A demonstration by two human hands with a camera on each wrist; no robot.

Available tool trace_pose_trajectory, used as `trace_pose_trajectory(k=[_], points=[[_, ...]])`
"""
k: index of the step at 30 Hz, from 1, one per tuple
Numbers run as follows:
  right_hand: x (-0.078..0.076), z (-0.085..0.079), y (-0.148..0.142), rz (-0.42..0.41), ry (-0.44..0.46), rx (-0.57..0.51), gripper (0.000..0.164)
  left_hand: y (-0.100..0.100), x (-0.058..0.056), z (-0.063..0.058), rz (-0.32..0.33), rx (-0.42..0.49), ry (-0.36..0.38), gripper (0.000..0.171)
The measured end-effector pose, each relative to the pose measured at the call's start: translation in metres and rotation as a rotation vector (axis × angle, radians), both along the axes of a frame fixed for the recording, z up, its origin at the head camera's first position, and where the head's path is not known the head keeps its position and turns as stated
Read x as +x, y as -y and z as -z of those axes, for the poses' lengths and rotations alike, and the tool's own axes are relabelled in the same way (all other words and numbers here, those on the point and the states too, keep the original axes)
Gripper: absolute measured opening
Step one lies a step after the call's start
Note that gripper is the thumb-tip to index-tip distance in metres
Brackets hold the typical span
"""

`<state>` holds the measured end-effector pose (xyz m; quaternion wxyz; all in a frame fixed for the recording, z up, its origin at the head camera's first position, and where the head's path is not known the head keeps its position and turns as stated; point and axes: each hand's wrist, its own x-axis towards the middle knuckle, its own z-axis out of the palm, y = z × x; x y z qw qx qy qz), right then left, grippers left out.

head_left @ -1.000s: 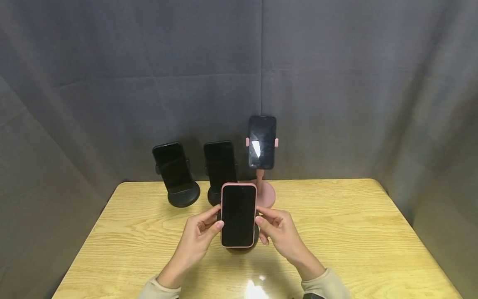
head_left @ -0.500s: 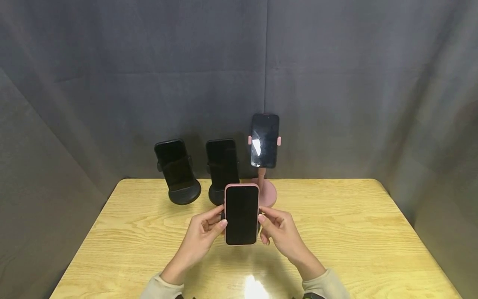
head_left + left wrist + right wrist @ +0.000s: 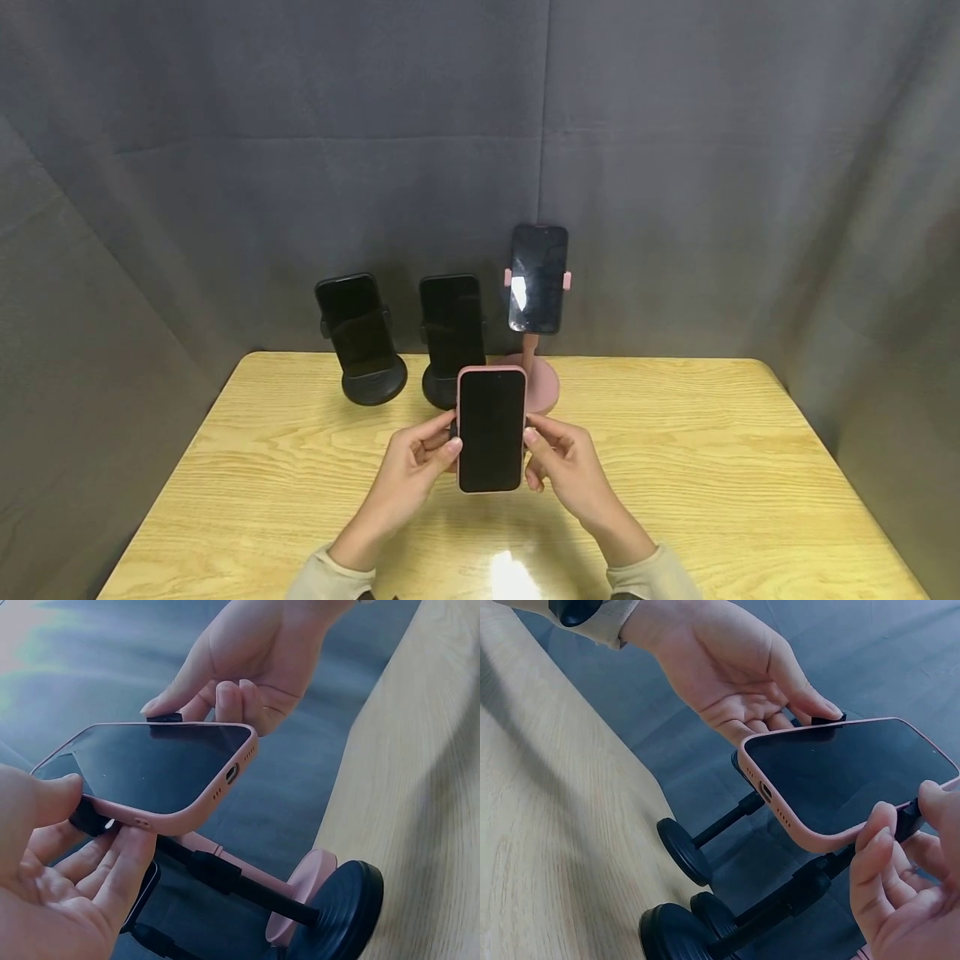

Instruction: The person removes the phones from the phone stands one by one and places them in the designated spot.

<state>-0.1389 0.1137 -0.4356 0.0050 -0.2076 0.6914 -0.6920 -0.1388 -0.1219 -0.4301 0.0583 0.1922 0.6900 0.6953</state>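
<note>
Located over the pale wood-grain bench, near centre: dark-screened phone in pink case, mounted on black stand with round base. At left hand: pinching black clamp end on phone's left edge, thumb on top, fingers beneath. At right hand: pinching opposite black clamp end likewise. Noted behind, left to right: tilted black phone and middle black phone, both on black holders; glossy dark phone, raised on pink round-based stand. Backed by dark grey curtain.
</note>
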Motion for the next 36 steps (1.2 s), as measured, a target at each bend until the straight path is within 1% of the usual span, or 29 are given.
trace_pose_trajectory(k=[4, 9, 12, 17, 21, 23, 27, 33, 36], points=[[0.001, 0.000, 0.000, 0.018, 0.008, 0.021, 0.035, 0.000, 0.001, 0.000, -0.009, 0.003, -0.009, 0.047], [0.001, -0.002, 0.000, 0.059, -0.035, 0.056, 0.029, -0.001, 0.002, -0.001, -0.016, 0.001, -0.006, 0.047], [0.000, -0.005, 0.000, 0.108, -0.058, 0.107, 0.025, -0.001, 0.002, -0.001, -0.021, -0.005, 0.001, 0.046], [0.000, -0.012, 0.003, 0.215, -0.055, 0.188, 0.022, -0.001, 0.003, -0.001, -0.027, -0.012, -0.006, 0.046], [-0.001, -0.021, 0.007, 0.300, -0.059, 0.174, 0.020, -0.001, 0.003, -0.001, -0.025, -0.005, -0.011, 0.045], [-0.004, -0.027, 0.010, 0.323, -0.074, 0.148, 0.020, -0.001, 0.003, -0.001, -0.026, -0.007, -0.015, 0.045], [-0.010, -0.038, 0.013, 0.312, -0.111, 0.111, 0.021, -0.001, 0.003, -0.002, -0.032, -0.014, -0.007, 0.045], [-0.016, -0.048, 0.017, 0.253, -0.100, 0.089, 0.027, -0.001, 0.004, -0.001, -0.032, -0.015, -0.007, 0.046], [-0.019, -0.051, 0.019, 0.207, -0.116, 0.059, 0.026, 0.000, 0.005, -0.001, -0.034, -0.009, -0.011, 0.046]])
